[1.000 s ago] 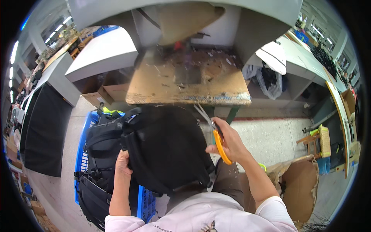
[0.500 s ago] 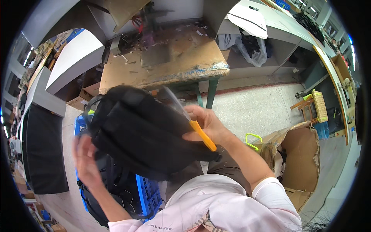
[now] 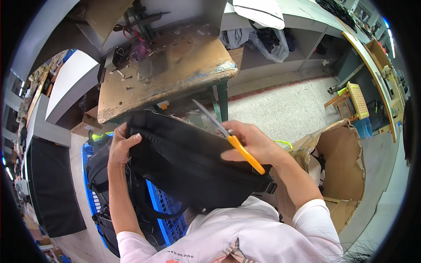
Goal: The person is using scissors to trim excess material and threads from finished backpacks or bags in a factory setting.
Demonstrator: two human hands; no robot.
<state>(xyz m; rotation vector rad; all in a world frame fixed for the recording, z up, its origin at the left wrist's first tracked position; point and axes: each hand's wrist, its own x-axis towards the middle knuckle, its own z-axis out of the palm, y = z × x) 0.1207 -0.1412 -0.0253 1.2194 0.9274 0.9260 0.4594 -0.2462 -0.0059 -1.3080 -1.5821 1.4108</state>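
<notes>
A black backpack (image 3: 188, 164) lies tilted across my lap, its dark panel facing up and a strap with a buckle hanging at its right end. My left hand (image 3: 120, 147) grips the bag's upper left edge, thumb on top. In my right hand (image 3: 252, 142) are scissors with orange handles (image 3: 245, 154), their blades pointing up and left over the bag's far edge. The right fingers also rest by the bag's right part; whether they pinch its cloth is hidden.
A blue plastic crate (image 3: 163, 210) holding more black bags stands at my left. Ahead is a worn, cardboard-topped table (image 3: 184, 57) strewn with scraps. To the right are an open cardboard box (image 3: 340, 162) and a small wooden stool (image 3: 357, 101).
My left hand, apart from the bag and blurred before, now holds its upper left edge. The backpack has turned and shifted right; the scissors moved slightly right and down with my right hand.
</notes>
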